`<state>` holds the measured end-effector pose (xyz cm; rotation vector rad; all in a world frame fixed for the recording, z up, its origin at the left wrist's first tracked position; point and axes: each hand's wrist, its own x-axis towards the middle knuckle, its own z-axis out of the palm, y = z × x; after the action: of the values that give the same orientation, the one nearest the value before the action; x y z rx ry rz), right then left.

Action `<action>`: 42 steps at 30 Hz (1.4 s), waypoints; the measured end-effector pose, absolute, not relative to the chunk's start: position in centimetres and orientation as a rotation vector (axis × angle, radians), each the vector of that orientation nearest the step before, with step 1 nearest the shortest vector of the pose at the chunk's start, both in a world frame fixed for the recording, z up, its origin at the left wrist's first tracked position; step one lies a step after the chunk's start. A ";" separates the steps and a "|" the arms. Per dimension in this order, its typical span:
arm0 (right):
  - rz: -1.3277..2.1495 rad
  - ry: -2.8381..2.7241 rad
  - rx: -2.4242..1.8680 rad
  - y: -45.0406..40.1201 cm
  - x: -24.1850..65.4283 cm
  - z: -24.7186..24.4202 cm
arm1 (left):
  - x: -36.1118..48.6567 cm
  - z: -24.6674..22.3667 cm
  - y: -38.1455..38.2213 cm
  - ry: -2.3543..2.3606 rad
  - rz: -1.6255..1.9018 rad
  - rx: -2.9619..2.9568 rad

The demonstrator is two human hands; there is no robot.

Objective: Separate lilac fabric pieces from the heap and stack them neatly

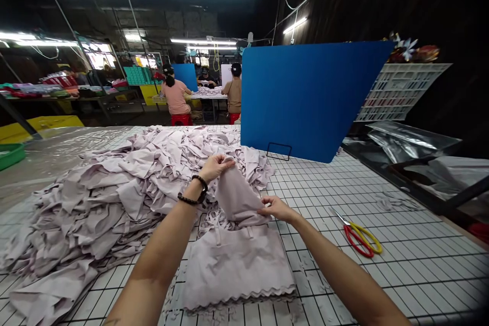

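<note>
In the head view, the left hand and right hand each have their grip pinched on a pale garment, above the near garment stack. The gridded tabletop is open to the right, around the scissors; the heap crowds the left. The held garment's long axis slants from far left to near right.

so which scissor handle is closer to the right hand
The red handle: it lies on the side facing the right hand, while the yellow handle lies on the far side.
</note>
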<state>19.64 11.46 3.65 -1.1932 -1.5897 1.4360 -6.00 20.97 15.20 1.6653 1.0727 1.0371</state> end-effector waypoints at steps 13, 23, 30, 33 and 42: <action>1.573 -1.473 -1.089 13.4 22.3 7.7 | -13.3 16.5 21.0 1.218 0.810 1.773; 1.289 -1.605 -1.335 17.8 22.6 11.6 | -14.8 14.6 19.8 1.176 0.703 1.629; 1.319 -1.404 -1.206 16.2 21.4 12.6 | -16.0 12.5 18.6 1.149 0.641 1.562; 1.261 -1.512 -1.300 14.5 21.2 11.7 | -15.9 11.0 17.5 1.162 0.721 1.474; 0.960 -1.657 -1.513 10.6 21.1 11.2 | -15.1 9.9 15.7 1.189 0.808 1.591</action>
<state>21.10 10.61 11.20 -1.5125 -1.6566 0.9601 -15.09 15.70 9.87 1.5912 1.1886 0.8085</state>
